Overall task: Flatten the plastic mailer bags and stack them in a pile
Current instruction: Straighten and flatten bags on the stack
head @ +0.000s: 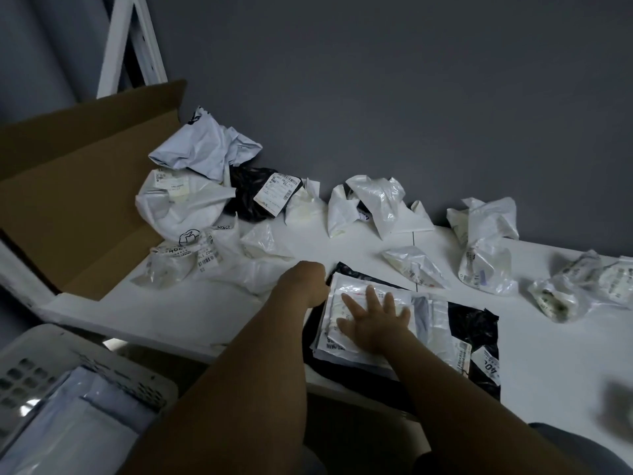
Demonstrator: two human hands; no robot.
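A pile of flattened mailers (435, 317) lies near the table's front edge, with a black mailer (476, 323) at the bottom and a white labelled mailer (334, 303) on top. My right hand (373, 320) presses flat on that top mailer, fingers spread. My left hand (308, 282) is curled at the pile's far left corner and grips the white mailer's edge; its fingertips are hidden. Crumpled white mailers lie along the wall: a big heap (205, 149) at the left, one in the middle (373, 200), and one at the right (486, 241).
An open cardboard box (85, 186) lies on its side at the table's left end. A white perforated basket (51, 371) holding flat bags stands below at the lower left. More crumpled bags (565, 289) sit at the far right of the white table (205, 303).
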